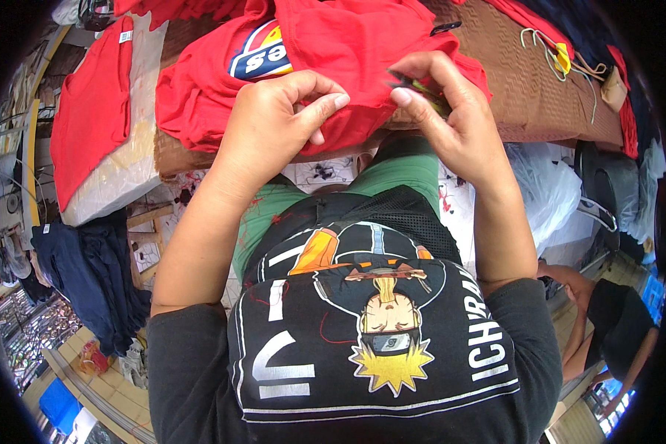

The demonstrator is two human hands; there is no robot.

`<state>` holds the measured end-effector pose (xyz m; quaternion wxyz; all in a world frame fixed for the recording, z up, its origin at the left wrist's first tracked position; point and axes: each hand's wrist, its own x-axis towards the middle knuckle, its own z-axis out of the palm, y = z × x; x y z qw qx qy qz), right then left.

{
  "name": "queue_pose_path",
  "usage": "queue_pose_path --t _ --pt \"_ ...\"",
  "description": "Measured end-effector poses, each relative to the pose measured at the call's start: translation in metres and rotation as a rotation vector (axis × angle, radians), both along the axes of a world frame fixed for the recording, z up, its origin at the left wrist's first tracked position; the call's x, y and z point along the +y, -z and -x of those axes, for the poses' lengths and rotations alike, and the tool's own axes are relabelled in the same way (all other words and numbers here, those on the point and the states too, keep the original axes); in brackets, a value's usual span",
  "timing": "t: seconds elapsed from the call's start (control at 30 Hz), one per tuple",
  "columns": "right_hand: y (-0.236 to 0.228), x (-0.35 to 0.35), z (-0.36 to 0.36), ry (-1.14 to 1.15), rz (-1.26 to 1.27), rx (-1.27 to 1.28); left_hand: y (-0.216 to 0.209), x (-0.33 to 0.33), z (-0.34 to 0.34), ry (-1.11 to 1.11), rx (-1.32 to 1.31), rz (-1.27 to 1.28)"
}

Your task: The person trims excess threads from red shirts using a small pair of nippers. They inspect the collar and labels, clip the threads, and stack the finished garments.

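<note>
A red garment (348, 55) with a blue, yellow and white print (263, 58) lies bunched on the brown cloth-covered table in front of me. Over its near part, my left hand (285, 115) is closed, thumb and forefinger pinched together; whatever is between the fingertips is too small to make out. My right hand (459, 111) is wrapped round small thread snips (438, 103) with dark and yellow-green parts. Their blurred tips point left toward my left hand, above the red cloth. The two hands are apart.
A folded red garment (92, 111) lies on a plastic-wrapped surface (137, 140) at left. Dark blue clothes (96, 274) hang below it. Wire hangers (544, 55) rest at the far right. A clear plastic bag (544, 192) and another person (614, 325) are at right.
</note>
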<state>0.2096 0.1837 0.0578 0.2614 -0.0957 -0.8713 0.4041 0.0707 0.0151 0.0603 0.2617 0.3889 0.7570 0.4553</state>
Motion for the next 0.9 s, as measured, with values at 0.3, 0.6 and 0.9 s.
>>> queue_pose_path --t 0.3,0.6,0.9 --pt "0.006 0.001 0.007 -0.196 -0.096 -0.081 0.005 0.001 0.001 0.012 -0.067 -0.047" --pt "0.01 -0.001 0.01 -0.197 -0.134 -0.063 0.005 0.003 0.0 0.014 -0.018 -0.041" --pt "0.007 -0.002 0.01 -0.196 -0.134 -0.05 0.002 0.002 -0.002 -0.004 -0.021 -0.063"
